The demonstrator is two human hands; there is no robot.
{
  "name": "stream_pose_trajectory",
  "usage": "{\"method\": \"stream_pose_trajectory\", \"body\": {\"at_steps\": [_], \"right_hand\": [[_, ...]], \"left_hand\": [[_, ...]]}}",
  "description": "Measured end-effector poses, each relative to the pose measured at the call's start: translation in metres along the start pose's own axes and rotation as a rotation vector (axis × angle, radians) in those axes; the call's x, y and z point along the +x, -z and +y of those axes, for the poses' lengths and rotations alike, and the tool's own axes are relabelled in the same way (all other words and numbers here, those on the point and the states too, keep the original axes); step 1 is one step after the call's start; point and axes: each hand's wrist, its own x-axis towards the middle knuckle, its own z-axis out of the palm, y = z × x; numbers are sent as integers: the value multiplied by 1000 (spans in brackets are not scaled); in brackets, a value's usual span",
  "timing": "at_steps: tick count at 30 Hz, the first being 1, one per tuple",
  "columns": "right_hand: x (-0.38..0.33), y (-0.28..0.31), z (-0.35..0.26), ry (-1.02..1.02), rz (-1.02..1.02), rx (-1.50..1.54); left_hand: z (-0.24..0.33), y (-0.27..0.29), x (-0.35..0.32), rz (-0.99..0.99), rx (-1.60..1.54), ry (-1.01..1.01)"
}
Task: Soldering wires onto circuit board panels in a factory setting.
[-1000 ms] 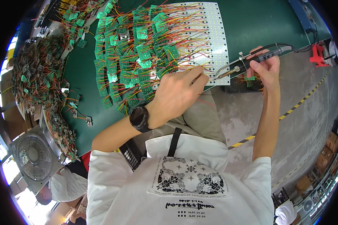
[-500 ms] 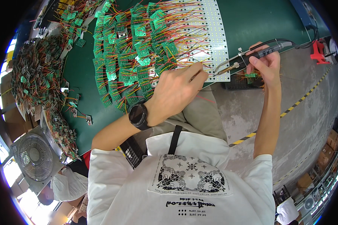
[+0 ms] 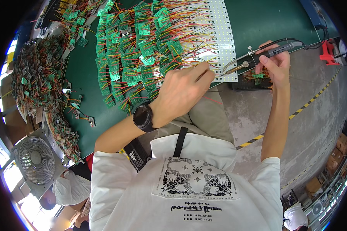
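My right hand (image 3: 275, 65) is wrapped round a soldering iron (image 3: 258, 57) with a metal feed tube fixed along it. The iron's tip points left and sits low over the near edge of a white perforated panel (image 3: 225, 46). My left hand (image 3: 187, 86), with a black watch on its wrist, is closed in a pinch at that same edge, just left of the tip. Thin red and dark wires (image 3: 213, 101) stick out from beneath it; its fingertips are partly hidden. Rows of green circuit boards (image 3: 146, 50) with red and yellow wires lie along the panel's left part.
A large heap of wired boards (image 3: 36, 73) lies on the left of the green table (image 3: 268, 21). Beyond the near table edge, a dark tray (image 3: 248, 85) holds more boards. A fan (image 3: 35, 159) stands lower left, near another person (image 3: 71, 188). A red stand (image 3: 327, 53) is at far right.
The soldering iron and my right hand have shifted slightly to the right, and the tip has moved a little away from my left fingers. My left hand stays nearly in place.
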Motion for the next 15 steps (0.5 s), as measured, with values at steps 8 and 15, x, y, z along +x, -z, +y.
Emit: {"method": "stream_pose_trajectory", "body": {"at_steps": [8,15], "right_hand": [[2,-2,-1,23,-8,25],[1,-2,-1,19,24,40]], "left_hand": [[-1,-1,-1,12,-2,2],[5,21,9,-40,-64,-32]]}}
